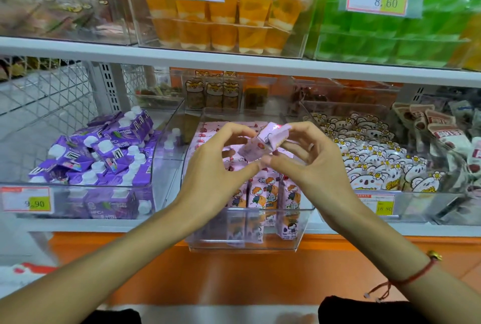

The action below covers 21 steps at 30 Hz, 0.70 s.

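A small pink carton (263, 141) with cartoon print is held tilted above a clear plastic bin (244, 245) filled with several more of the same pink cartons (265, 193). My left hand (216, 165) pinches the carton's lower left end with thumb and fingers. My right hand (309, 159) pinches its upper right end and its bottom edge; a ring shows on one finger. Both hands hover over the middle of the bin.
Purple pouches with white caps (104, 151) fill the bin to the left, koala-print packets (369, 157) the bin to the right. Orange jelly cups (221, 19) and green packs (390, 34) sit on the shelf above. An orange ledge (234, 271) runs below.
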Available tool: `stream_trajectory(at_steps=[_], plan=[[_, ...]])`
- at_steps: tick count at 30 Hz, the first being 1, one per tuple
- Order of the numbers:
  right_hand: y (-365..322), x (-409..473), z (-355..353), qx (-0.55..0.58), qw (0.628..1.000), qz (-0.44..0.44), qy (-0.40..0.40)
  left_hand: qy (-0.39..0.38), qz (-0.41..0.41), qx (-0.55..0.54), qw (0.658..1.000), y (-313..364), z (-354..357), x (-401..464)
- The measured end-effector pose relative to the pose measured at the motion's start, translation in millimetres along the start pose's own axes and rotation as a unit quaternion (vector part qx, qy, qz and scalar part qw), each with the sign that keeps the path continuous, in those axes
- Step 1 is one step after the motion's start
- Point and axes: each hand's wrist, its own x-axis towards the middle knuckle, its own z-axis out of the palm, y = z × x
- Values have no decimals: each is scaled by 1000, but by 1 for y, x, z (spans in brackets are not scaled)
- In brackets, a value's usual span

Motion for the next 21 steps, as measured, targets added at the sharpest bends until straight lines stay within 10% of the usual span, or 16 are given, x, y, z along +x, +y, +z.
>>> stream_trajectory(at_steps=[8, 21], plan=[[1, 1, -3, -12, 999, -41, -11, -5, -11, -54, 998, 1, -4, 3], [2, 6, -2, -2, 994, 95, -60, -57, -362, -308, 878, 17, -12, 13]])
